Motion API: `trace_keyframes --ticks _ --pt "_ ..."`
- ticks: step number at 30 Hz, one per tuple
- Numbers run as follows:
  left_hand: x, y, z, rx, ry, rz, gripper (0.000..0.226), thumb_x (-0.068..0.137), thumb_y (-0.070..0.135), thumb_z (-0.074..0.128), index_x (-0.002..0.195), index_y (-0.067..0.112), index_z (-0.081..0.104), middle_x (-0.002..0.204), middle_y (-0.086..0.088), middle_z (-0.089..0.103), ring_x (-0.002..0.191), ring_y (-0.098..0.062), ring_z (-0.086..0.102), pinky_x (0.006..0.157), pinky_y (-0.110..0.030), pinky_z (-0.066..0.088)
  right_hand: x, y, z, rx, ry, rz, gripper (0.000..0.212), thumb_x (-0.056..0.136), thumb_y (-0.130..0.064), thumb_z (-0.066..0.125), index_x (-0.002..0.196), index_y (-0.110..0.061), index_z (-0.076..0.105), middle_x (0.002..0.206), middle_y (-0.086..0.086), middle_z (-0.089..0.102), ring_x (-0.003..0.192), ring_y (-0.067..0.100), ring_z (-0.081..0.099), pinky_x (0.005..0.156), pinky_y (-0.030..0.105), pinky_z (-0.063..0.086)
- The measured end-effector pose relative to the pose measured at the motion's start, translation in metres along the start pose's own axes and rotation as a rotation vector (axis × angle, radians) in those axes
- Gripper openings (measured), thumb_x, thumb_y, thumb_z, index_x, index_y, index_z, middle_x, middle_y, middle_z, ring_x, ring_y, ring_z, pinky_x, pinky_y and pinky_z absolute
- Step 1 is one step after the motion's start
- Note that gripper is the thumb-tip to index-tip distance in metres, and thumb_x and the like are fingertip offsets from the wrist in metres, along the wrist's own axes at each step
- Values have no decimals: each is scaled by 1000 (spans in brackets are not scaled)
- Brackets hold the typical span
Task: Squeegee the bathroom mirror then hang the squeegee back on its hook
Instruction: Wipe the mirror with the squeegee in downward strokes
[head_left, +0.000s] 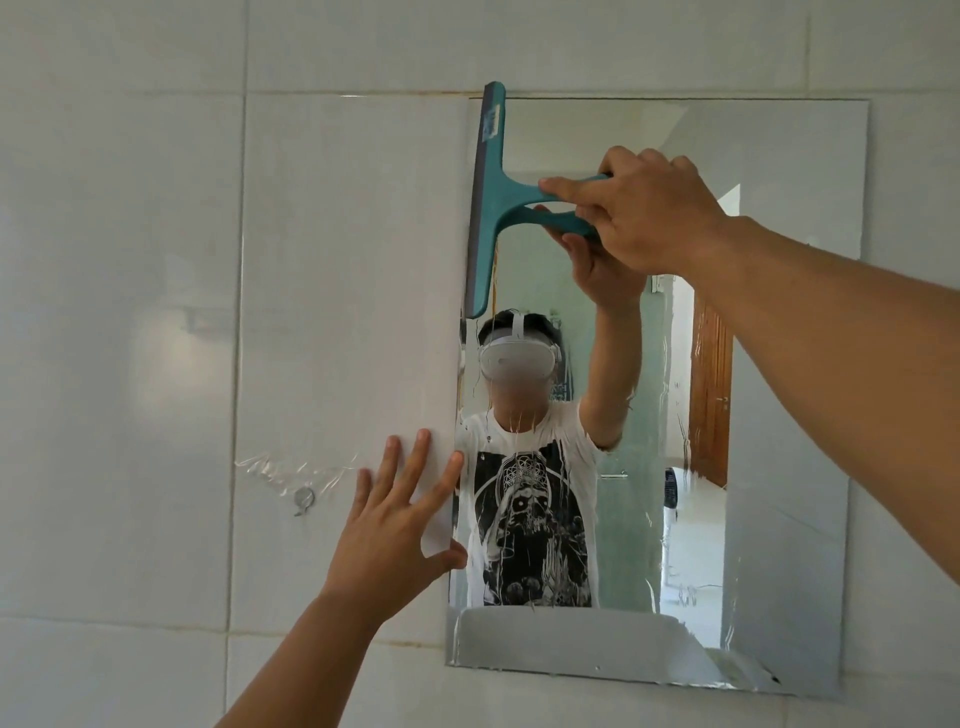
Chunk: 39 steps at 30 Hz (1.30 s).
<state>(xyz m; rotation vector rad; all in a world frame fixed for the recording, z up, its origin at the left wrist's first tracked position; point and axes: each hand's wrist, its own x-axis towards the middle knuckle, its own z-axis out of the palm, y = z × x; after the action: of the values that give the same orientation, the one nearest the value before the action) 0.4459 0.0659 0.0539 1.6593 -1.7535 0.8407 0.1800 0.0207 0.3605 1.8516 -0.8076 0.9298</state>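
Note:
A teal squeegee (488, 197) stands with its blade upright along the mirror's (779, 364) upper left edge, its top end just above the mirror's top. My right hand (644, 208) grips the squeegee's handle from the right. My left hand (400, 514) lies flat with fingers spread on the white tile beside the mirror's left edge, the thumb touching that edge. Water streaks run down the glass below the blade. A small metal hook (304, 499) under clear tape sits on the tile, left of my left hand.
White wall tiles (130, 312) surround the frameless mirror. The glass reflects a person in a printed white T-shirt, a wooden door and a white basin rim along the bottom.

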Motion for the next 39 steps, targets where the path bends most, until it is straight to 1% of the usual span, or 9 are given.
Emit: trace_keyframes --ticks 3,5,8,12,16,21,28,34,39 --pt "0 -1 0 7 -5 -8 111 76 70 64 153 47 -13 163 5 -26 149 -24 -27 118 -52 -3 -3 8 -5 19 -22 15 43 102 -38 32 143 -51 32 100 9 46 97 34 48 87 50 39" --pt "-1 -1 1 17 -9 -12 112 76 70 64 152 47 -14 162 6 -27 148 -24 -28 119 -52 -3 -8 16 -6 25 -35 41 43 102 -38 32 143 -51 31 104 12 49 98 34 49 87 50 39" --pt "-1 0 1 -3 -1 -13 113 75 67 68 153 47 -12 164 6 -23 150 -24 -24 119 -52 0 -19 35 -10 9 -46 83 44 101 -38 30 142 -54 29 104 13 50 97 35 49 86 50 39" --pt "-1 0 -1 -1 3 -16 112 75 67 69 154 45 -8 164 5 -22 150 -24 -24 119 -53 3 -30 50 -15 -20 -67 109 44 102 -38 29 143 -54 28 96 8 43 96 35 49 86 50 39" --pt "-1 0 -2 -3 -9 -28 112 75 66 70 155 45 -6 165 5 -21 150 -24 -23 119 -54 5 -36 59 -15 -15 -79 132 43 102 -39 30 143 -54 29 96 7 41 97 36 49 87 50 38" --pt "-2 1 -2 16 -24 -33 113 75 68 68 154 46 -10 164 5 -24 150 -24 -25 120 -54 5 -47 78 -17 -37 -98 159 43 102 -39 30 142 -53 31 102 11 47 98 37 49 88 52 38" --pt "-2 2 -2 -7 -21 -33 112 74 66 70 156 43 -4 166 3 -18 151 -26 -20 119 -58 11 -65 103 -20 -36 -129 194 43 102 -38 30 143 -52 32 109 15 50 103 38 49 90 54 38" --pt "-1 2 -2 -6 -32 -38 112 74 68 68 156 42 -4 165 3 -19 151 -27 -20 119 -59 11 -65 107 -23 -44 -147 186 43 102 -38 30 142 -53 31 113 16 51 105 39 50 91 55 38" --pt "-2 3 -1 -23 -24 -29 111 74 66 70 156 42 0 166 3 -16 151 -28 -18 118 -61 15 -84 123 -22 -30 -170 246 43 102 -40 29 143 -53 30 111 17 52 102 40 51 88 54 40"
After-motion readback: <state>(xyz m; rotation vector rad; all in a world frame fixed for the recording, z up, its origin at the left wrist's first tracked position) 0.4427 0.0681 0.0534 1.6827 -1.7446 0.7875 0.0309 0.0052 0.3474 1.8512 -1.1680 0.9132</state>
